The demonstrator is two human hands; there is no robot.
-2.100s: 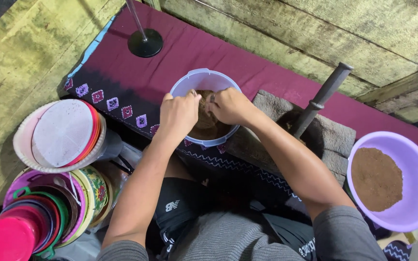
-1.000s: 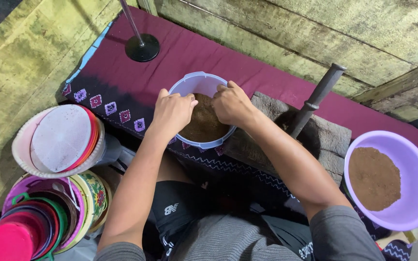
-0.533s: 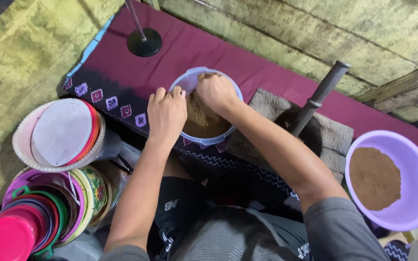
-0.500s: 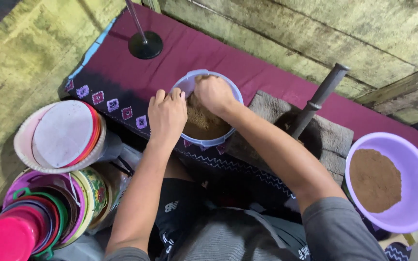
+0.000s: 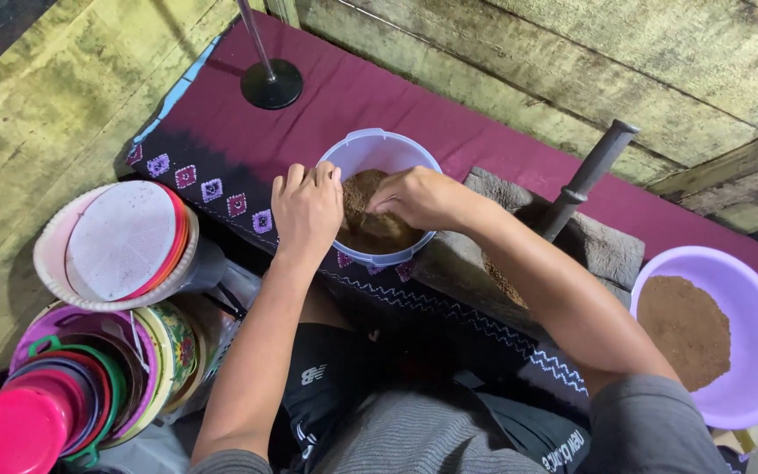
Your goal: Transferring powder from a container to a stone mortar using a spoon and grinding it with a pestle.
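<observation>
A pale blue plastic tub (image 5: 370,149) holding brown powder (image 5: 363,219) stands tilted on a maroon cloth (image 5: 379,96). My left hand (image 5: 307,209) grips the tub's near left rim, fingers over the edge. My right hand (image 5: 417,197) reaches inside the tub, fingers curled into the powder at its right side.
A stone mortar (image 5: 572,250) with a dark pestle (image 5: 585,175) sits right of the tub. A purple basin (image 5: 747,351) of brown powder lies at the far right. Stacked sieves and coloured plastic plates (image 5: 116,254) are at the left. A black round stand base (image 5: 271,83) is behind.
My right hand has moved from the tub's far rim down into the powder on the right side. My left hand stays on the near rim.
</observation>
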